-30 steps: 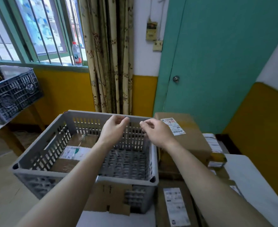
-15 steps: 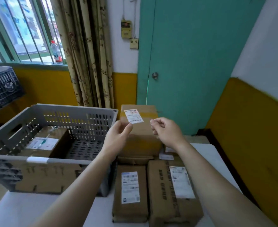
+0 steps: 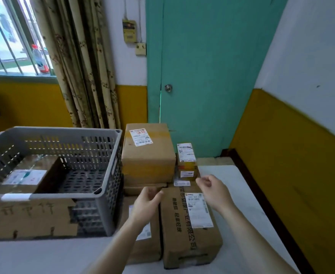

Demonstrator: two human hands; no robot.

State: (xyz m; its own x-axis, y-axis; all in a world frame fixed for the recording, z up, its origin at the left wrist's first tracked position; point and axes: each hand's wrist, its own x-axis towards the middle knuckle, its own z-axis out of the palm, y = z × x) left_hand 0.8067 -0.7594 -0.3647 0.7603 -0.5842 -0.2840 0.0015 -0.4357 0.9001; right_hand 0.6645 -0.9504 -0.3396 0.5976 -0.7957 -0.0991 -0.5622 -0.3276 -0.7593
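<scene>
Two bare forearms reach out over a white table (image 3: 44, 254). Both hands have swung right, away from the grey crate (image 3: 63, 133), and now hover with fingers loosely curled, gripping nothing. The left hand (image 3: 145, 202) and right hand (image 3: 214, 191) flank a long printed parcel (image 3: 174, 244) lying just beneath the fingertips, likely the next pick. Beyond the fingers stand a small box (image 3: 187, 167) and a large box (image 3: 148, 161).

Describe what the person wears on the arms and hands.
Nothing is worn on either. The left hand and right hand are ungloved, with no ring visible, and neither wrist carries a watch or band. The left forearm and right forearm are bare, with no sleeve in view.
</scene>
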